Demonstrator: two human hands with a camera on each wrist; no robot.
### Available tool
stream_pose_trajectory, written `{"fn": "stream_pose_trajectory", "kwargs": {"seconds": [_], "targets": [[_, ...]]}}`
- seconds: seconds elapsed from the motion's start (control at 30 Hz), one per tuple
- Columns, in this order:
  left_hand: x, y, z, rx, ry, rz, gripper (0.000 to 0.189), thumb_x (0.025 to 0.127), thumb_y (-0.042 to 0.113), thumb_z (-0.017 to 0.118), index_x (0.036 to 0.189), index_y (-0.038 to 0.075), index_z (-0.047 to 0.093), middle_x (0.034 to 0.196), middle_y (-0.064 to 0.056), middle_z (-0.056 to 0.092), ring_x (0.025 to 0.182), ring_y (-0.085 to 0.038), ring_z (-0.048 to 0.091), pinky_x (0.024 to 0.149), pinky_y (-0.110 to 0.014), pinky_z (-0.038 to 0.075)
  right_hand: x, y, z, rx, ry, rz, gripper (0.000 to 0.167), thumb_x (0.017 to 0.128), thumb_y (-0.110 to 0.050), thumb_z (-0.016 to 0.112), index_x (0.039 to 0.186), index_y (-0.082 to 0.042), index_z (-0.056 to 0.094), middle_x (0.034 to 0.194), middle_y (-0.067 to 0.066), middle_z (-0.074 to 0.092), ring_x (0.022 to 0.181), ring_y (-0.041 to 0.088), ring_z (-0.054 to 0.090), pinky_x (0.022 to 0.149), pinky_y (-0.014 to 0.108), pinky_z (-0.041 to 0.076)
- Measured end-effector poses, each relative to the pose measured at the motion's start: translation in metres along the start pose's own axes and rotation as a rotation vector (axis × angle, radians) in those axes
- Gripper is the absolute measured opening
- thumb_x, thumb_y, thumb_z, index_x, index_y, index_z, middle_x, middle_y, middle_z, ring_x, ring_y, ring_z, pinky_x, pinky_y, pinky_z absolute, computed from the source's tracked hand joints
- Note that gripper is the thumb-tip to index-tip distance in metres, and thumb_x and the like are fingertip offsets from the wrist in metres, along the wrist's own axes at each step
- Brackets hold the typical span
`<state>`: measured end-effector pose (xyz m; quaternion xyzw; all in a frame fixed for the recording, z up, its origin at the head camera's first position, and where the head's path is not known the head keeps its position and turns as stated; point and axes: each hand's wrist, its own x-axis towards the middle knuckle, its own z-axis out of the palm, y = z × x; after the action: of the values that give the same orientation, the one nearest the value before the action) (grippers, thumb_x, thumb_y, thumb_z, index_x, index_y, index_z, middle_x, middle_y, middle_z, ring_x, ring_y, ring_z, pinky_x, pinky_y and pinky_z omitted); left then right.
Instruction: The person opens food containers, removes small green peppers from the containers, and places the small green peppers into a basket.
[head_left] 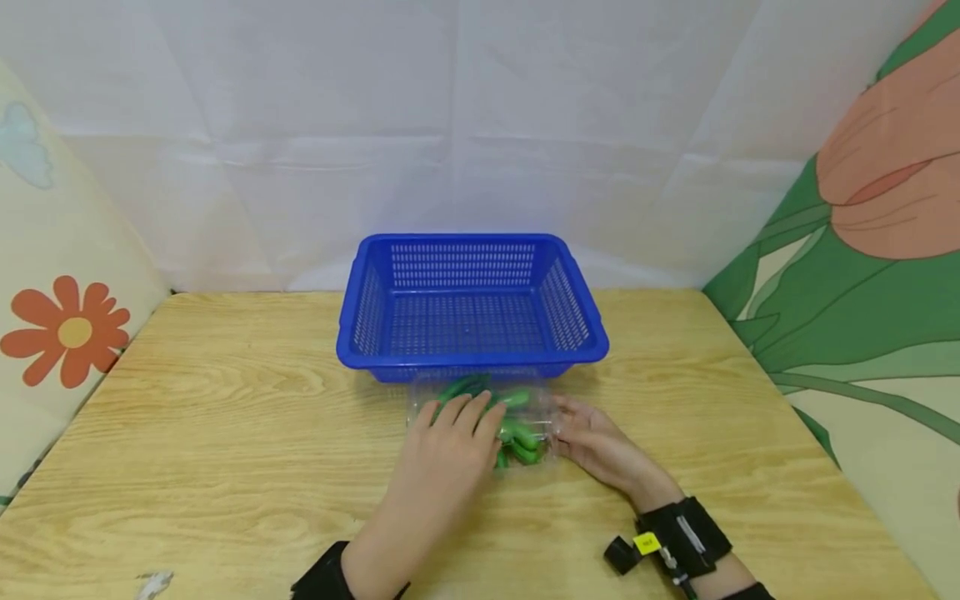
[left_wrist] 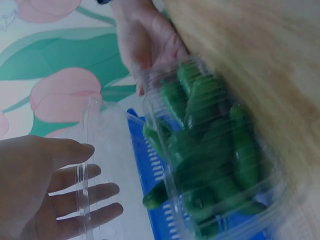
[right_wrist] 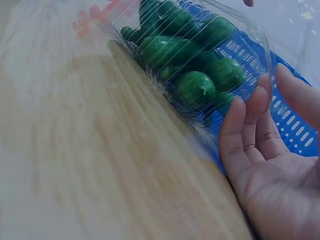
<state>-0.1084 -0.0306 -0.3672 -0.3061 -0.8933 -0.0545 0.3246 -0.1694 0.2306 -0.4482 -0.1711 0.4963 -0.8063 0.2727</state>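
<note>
A clear plastic box [head_left: 525,404] of green vegetables [left_wrist: 205,145] is on the table, just in front of the blue basket. The vegetables are smooth, some long and some round-ended; their exact kind is unclear. My left hand [head_left: 450,450] reaches over the box. In the left wrist view its straight, spread fingers [left_wrist: 95,195] touch the raised clear lid [left_wrist: 117,150]. At the right end my right hand [head_left: 600,446] holds the box's rim between thumb and curled fingers [right_wrist: 235,125], the palm turned up in the right wrist view.
A blue slatted basket [head_left: 348,342] stands behind the box at the table's far side. Around it spreads a wooden table [head_left: 247,442]. A white cloth [head_left: 300,150] hangs at the back, with flower-printed panels [head_left: 862,275] on both sides. A small whitish scrap [head_left: 155,585] lies front left.
</note>
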Motion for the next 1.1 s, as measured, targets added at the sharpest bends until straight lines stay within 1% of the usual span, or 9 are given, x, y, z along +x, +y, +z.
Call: {"fn": "stream_pose_trajectory", "kwargs": {"seconds": [0.17,0.3,0.4,0.53,0.73,0.87,0.93,1.0,1.1], "targets": [[0.0,-0.007,-0.003,-0.044,0.032,0.007,0.035,0.084,0.026,0.079,0.114,0.01,0.071,0.111,-0.007,0.072,0.1,-0.024,0.068,0.082,-0.039,0.057,-0.001,0.001,-0.002,-0.023,-0.01,0.01,0.038,0.099,0.007,0.047,0.134,-0.007,0.045,0.122,0.004,0.065,0.106,0.012,0.063,0.092,0.024,0.053],[0.001,-0.012,-0.007,-0.086,0.056,0.015,0.034,0.083,0.023,0.081,0.113,0.008,0.072,0.108,-0.007,0.073,0.097,-0.024,0.069,0.08,-0.036,0.056,-0.002,0.0,-0.001,-0.052,0.015,0.021,0.046,0.099,0.007,0.046,0.143,0.004,0.031,0.126,0.005,0.064,0.108,0.012,0.063,0.092,0.024,0.053],[0.001,-0.017,-0.01,-0.107,0.043,0.01,0.035,0.082,0.022,0.082,0.113,0.008,0.072,0.109,-0.007,0.073,0.097,-0.023,0.069,0.079,-0.035,0.057,-0.003,-0.002,0.0,-0.069,0.026,0.028,0.049,0.099,0.006,0.047,0.143,0.006,0.025,0.123,0.004,0.065,0.106,0.011,0.063,0.09,0.024,0.053],[0.001,-0.023,-0.012,-0.127,0.027,-0.011,0.033,0.083,0.019,0.081,0.113,0.008,0.072,0.108,-0.006,0.073,0.098,-0.024,0.068,0.08,-0.036,0.057,-0.003,-0.004,0.002,-0.067,0.007,0.024,0.041,0.099,0.007,0.046,0.138,0.0,0.034,0.119,0.003,0.067,0.105,0.011,0.064,0.092,0.025,0.053],[0.0,-0.029,-0.016,-0.157,0.068,-0.028,0.029,0.082,0.013,0.081,0.11,0.009,0.074,0.103,-0.004,0.073,0.094,-0.022,0.069,0.079,-0.035,0.057,-0.003,-0.008,0.005,-0.071,-0.039,0.012,0.037,0.099,0.008,0.043,0.134,-0.005,0.042,0.116,0.0,0.067,0.103,0.009,0.063,0.092,0.025,0.052],[0.0,-0.03,-0.017,-0.152,0.093,-0.02,0.028,0.082,0.014,0.082,0.108,0.011,0.074,0.102,-0.003,0.074,0.092,-0.021,0.069,0.077,-0.033,0.057,-0.003,-0.012,0.008,-0.181,-0.044,0.016,0.035,0.1,0.005,0.044,0.135,-0.001,0.042,0.103,-0.003,0.067,0.093,0.008,0.062,0.088,0.025,0.053],[0.0,-0.031,-0.019,-0.152,0.102,-0.016,0.027,0.083,0.015,0.081,0.109,0.011,0.074,0.101,-0.003,0.074,0.091,-0.021,0.069,0.076,-0.033,0.057,-0.004,-0.015,0.01,-0.269,-0.008,0.04,0.034,0.101,0.0,0.047,0.135,0.003,0.041,0.096,-0.003,0.067,0.088,0.009,0.061,0.086,0.026,0.052],[0.001,-0.031,-0.021,-0.152,0.108,-0.017,0.026,0.084,0.016,0.08,0.109,0.011,0.074,0.101,-0.002,0.074,0.09,-0.02,0.069,0.075,-0.032,0.057,-0.005,-0.019,0.013,-0.348,0.038,0.078,0.039,0.102,-0.006,0.05,0.136,0.005,0.036,0.094,-0.001,0.067,0.088,0.011,0.061,0.089,0.029,0.051],[0.001,-0.031,-0.024,-0.155,0.108,-0.025,0.025,0.085,0.017,0.079,0.11,0.011,0.074,0.101,-0.002,0.074,0.09,-0.02,0.069,0.075,-0.032,0.057,-0.007,-0.024,0.017,-0.418,0.104,0.144,0.047,0.101,-0.012,0.054,0.138,0.008,0.032,0.091,0.0,0.069,0.086,0.013,0.062,0.091,0.032,0.05]]}}
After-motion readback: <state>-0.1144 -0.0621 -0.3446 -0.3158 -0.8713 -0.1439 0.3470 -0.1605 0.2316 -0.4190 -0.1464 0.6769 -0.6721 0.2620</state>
